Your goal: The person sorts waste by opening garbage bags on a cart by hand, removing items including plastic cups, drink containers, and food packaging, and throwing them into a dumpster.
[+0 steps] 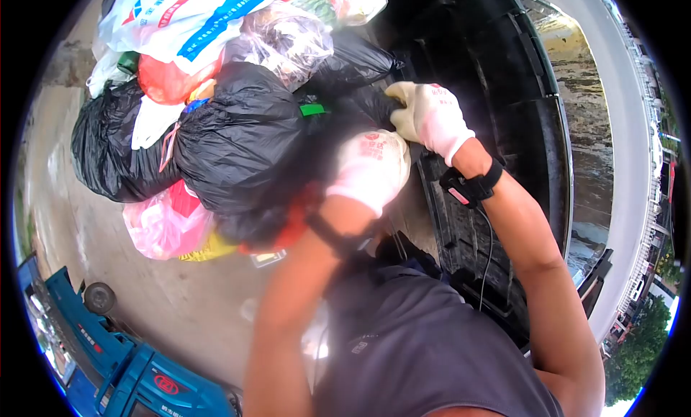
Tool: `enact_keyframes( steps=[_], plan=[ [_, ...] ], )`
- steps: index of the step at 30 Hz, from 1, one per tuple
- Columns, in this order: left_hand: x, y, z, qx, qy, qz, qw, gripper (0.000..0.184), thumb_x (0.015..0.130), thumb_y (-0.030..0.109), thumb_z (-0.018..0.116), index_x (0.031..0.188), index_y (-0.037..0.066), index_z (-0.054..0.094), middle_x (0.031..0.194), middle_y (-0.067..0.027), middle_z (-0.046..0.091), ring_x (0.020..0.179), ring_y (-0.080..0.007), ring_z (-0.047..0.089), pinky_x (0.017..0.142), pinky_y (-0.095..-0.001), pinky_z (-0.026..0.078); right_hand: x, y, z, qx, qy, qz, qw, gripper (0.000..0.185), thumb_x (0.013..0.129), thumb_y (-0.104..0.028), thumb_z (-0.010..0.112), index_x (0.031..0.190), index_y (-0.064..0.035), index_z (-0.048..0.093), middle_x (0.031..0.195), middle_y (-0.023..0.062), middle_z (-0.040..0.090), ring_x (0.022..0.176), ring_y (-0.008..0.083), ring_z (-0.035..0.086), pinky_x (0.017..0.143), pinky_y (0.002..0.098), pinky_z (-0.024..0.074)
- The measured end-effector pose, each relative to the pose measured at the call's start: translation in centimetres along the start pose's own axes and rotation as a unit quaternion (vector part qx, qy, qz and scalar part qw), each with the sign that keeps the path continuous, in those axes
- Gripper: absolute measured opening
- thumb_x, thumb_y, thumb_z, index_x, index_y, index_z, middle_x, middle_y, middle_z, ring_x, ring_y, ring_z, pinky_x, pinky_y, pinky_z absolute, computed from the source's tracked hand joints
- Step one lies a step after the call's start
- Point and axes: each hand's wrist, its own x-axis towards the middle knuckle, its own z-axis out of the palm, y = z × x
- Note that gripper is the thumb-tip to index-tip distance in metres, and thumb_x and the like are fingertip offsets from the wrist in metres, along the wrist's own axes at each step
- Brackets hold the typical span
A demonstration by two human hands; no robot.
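Note:
My right hand (430, 118), in a white glove with a pink cuff, is closed on the gathered end of a black garbage bag (371, 105). Just below and to the left, my left hand (373, 164), gloved the same way, is curled shut with its back toward me. Its fingers are mostly hidden, so what they hold does not show. Blurred dark plastic lies beside it. To the left bulges a large full black garbage bag (241, 136). A bright green piece (312, 110) shows between the bags.
Piled bags include a white printed bag (191, 17), a clear bag (284, 43), a red bag (169, 79) and a pink bag (169, 223). A black open bin (504, 201) stands at right. A blue vehicle (155, 384) is at lower left on concrete ground (165, 309).

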Motion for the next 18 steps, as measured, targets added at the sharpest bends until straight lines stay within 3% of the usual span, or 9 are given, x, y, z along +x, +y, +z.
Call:
enact_keyframes(
  steps=[1, 3, 5, 7, 10, 13, 14, 17, 18],
  plan=[
    [-0.7, 0.7, -0.6, 0.0, -0.015, -0.003, 1.0, 0.027, 0.107, 0.026, 0.055, 0.104, 0.011, 0.077, 0.097, -0.0156, 0.08, 0.091, -0.0343, 0.079, 0.081, -0.0478, 0.062, 0.2, -0.8, -0.7, 0.086, 0.008, 0.05, 0.995, 0.04, 0.091, -0.026, 0.071, 0.125, -0.007, 0.08, 0.106, 0.0223, 0.081, 0.105, 0.0386, 0.078, 0.093, 0.0414, 0.0597],
    [-1.8, 1.2, 1.1, 0.007, 0.059, -0.018, 0.998, 0.026, 0.105, 0.029, 0.059, 0.1, 0.012, 0.078, 0.091, -0.014, 0.08, 0.087, -0.0365, 0.079, 0.08, -0.0499, 0.062, 0.8, -1.1, -0.8, 0.151, 0.003, 0.089, 0.985, 0.05, 0.102, -0.049, 0.065, 0.122, -0.0058, 0.08, 0.106, 0.0237, 0.08, 0.104, 0.0414, 0.078, 0.096, 0.0444, 0.0597],
    [-2.0, 1.6, 2.0, 0.0, 0.094, -0.032, 0.995, 0.026, 0.104, 0.03, 0.061, 0.099, 0.012, 0.079, 0.094, -0.0165, 0.08, 0.09, -0.0369, 0.079, 0.081, -0.0508, 0.062, 0.6, -1.0, -0.3, 0.135, 0.001, 0.039, 0.99, 0.045, 0.102, -0.047, 0.066, 0.116, -0.0065, 0.08, 0.102, 0.0245, 0.079, 0.1, 0.0431, 0.077, 0.093, 0.0472, 0.0597],
    [-0.5, 0.2, 3.1, -0.102, 0.128, -0.117, 0.98, 0.027, 0.102, 0.029, 0.063, 0.1, 0.007, 0.078, 0.103, -0.022, 0.079, 0.097, -0.041, 0.077, 0.087, -0.0526, 0.061, -0.2, -0.1, 0.9, 0.129, 0.032, -0.013, 0.991, 0.042, 0.1, -0.045, 0.067, 0.115, -0.0071, 0.08, 0.102, 0.0251, 0.079, 0.1, 0.0432, 0.077, 0.092, 0.049, 0.0596],
    [2.5, -3.1, 4.9, -0.207, 0.227, -0.104, 0.946, 0.028, 0.103, 0.028, 0.061, 0.109, 0.008, 0.08, 0.109, -0.0245, 0.078, 0.104, -0.0458, 0.074, 0.091, -0.0526, 0.06, -1.1, 0.7, 0.5, 0.063, 0.041, -0.049, 0.996, 0.038, 0.097, -0.039, 0.072, 0.117, -0.0074, 0.077, 0.101, 0.0238, 0.079, 0.097, 0.0431, 0.077, 0.089, 0.0497, 0.0599],
    [4.7, -2.5, 5.1, -0.133, 0.147, -0.148, 0.969, 0.03, 0.106, 0.028, 0.059, 0.11, 0.009, 0.082, 0.116, -0.0232, 0.078, 0.109, -0.0436, 0.075, 0.094, -0.051, 0.06, -1.1, 1.5, 0.7, 0.011, 0.044, -0.067, 0.997, 0.037, 0.096, -0.037, 0.074, 0.117, -0.0073, 0.076, 0.101, 0.0228, 0.079, 0.097, 0.0423, 0.076, 0.087, 0.0495, 0.06],
    [5.1, -2.0, 5.0, -0.114, 0.07, -0.152, 0.979, 0.031, 0.107, 0.029, 0.059, 0.114, 0.011, 0.083, 0.121, -0.0215, 0.078, 0.112, -0.0414, 0.076, 0.096, -0.05, 0.061, -1.3, 1.6, 0.5, 0.013, 0.054, -0.074, 0.996, 0.036, 0.096, -0.036, 0.074, 0.117, -0.0072, 0.076, 0.102, 0.0229, 0.079, 0.097, 0.0421, 0.076, 0.087, 0.0495, 0.06],
    [7.2, -3.9, 8.1, -0.101, 0.013, -0.151, 0.983, 0.059, 0.083, 0.048, 0.077, 0.12, 0.002, 0.08, 0.125, -0.0264, 0.076, 0.115, -0.0432, 0.075, 0.1, -0.0466, 0.06, -1.4, 1.5, -0.2, 0.006, 0.036, -0.055, 0.998, 0.035, 0.095, -0.034, 0.074, 0.119, -0.0078, 0.077, 0.106, 0.0225, 0.079, 0.1, 0.041, 0.077, 0.09, 0.0483, 0.06],
    [7.1, -3.5, 7.7, -0.071, 0.002, -0.157, 0.985, 0.053, 0.09, 0.047, 0.073, 0.121, 0.004, 0.08, 0.128, -0.0246, 0.076, 0.114, -0.0427, 0.075, 0.097, -0.0476, 0.061, -1.4, 1.4, -0.4, 0.002, 0.023, -0.04, 0.999, 0.035, 0.095, -0.033, 0.074, 0.12, -0.0081, 0.078, 0.108, 0.0223, 0.079, 0.101, 0.0405, 0.077, 0.091, 0.0478, 0.06]
  ],
)
